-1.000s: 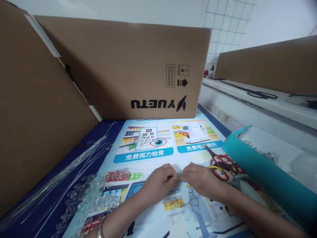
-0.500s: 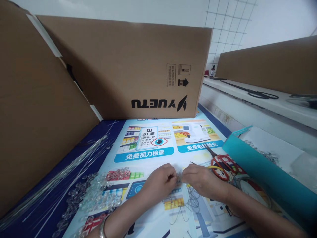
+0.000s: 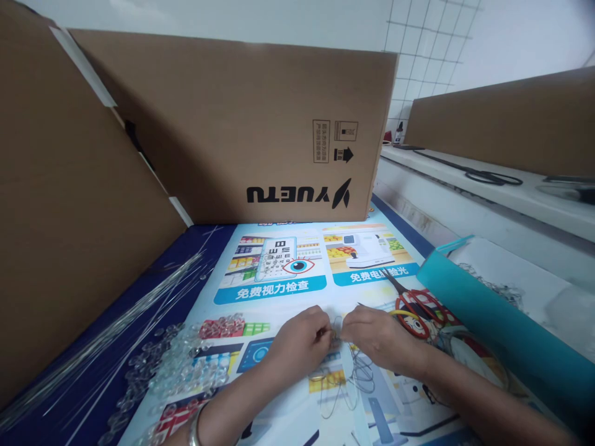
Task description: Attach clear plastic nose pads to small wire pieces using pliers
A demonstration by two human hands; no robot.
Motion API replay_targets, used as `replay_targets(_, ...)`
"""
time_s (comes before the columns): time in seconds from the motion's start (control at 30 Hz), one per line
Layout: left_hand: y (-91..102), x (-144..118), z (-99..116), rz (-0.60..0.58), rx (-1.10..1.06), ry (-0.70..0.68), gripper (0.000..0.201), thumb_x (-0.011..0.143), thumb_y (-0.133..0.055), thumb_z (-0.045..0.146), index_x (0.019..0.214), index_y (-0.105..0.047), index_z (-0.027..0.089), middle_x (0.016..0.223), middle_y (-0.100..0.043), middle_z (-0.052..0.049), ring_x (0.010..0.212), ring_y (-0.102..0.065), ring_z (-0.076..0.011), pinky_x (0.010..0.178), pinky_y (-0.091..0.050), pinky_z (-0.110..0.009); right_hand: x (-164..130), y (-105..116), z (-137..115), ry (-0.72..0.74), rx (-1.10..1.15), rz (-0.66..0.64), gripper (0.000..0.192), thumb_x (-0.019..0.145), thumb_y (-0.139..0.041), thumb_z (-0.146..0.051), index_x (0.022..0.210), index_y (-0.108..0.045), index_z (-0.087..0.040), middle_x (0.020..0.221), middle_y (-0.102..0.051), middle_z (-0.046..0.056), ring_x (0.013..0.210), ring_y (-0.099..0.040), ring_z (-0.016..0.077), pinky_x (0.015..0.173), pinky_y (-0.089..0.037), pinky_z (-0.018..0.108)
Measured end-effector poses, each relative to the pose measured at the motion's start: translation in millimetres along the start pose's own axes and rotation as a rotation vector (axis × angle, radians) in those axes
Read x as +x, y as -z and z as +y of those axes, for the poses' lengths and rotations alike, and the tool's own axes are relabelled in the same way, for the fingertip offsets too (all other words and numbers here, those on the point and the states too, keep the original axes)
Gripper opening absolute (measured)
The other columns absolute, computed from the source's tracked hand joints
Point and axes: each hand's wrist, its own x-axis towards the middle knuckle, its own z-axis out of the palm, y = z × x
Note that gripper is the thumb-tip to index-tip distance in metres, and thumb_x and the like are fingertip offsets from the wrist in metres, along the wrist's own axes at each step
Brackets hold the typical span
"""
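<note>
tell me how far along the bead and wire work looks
Done: a few looped wire pieces lie on the printed poster just below the hands. In hand: the left hand and right hand pinch one small piece between the fingertips. Left: a large scatter of clear beads and a bundle of straight wires lie untouched.

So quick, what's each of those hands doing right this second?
Left hand: fingers pinched shut on a small wire piece.
Right hand: fingers pinched shut on the same wire piece from the other side.
</note>
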Motion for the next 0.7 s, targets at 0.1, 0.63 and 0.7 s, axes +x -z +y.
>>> replay_targets(0.1,0.5,-0.7,0.3,-0.014,-0.03,-0.004,0.012,0.074,-0.043,0.013,0.065,-0.048,0.018,0.071,-0.052,0.0,0.066,-0.048,-0.013,0.059,-0.036,-0.023,-1.1,-1.4,0.8,-0.001,-0.033,0.016,0.023,0.087,-0.037,-0.007,0.09,-0.057,-0.017,0.086,-0.061,0.005,0.084,-0.054,0.014,0.083,-0.043,0.029)
replay_targets(0.63,2.7,-1.1,4.3,-0.004,-0.028,0.013,0.013,0.076,-0.043,0.015,0.064,-0.046,0.018,0.07,-0.05,0.0,0.064,-0.047,-0.013,0.057,-0.034,-0.023,0.0,-2.3,-3.8,0.07,-0.117,-0.052,0.023,0.08,-0.043,-0.002,0.087,-0.059,-0.016,0.087,-0.061,0.005,0.084,-0.052,0.0156,0.076,-0.042,0.027)
replay_targets(0.7,2.6,-1.4,4.7,0.004,-0.015,0.014,0.013,0.076,-0.043,0.015,0.064,-0.047,0.018,0.07,-0.05,0.0,0.065,-0.047,-0.0131,0.058,-0.035,-0.023,0.1,-2.7,-3.2,0.087,-0.131,-0.066,0.022,0.08,-0.043,-0.002,0.086,-0.059,-0.016,0.084,-0.06,0.005,0.084,-0.051,0.0158,0.076,-0.042,0.028)
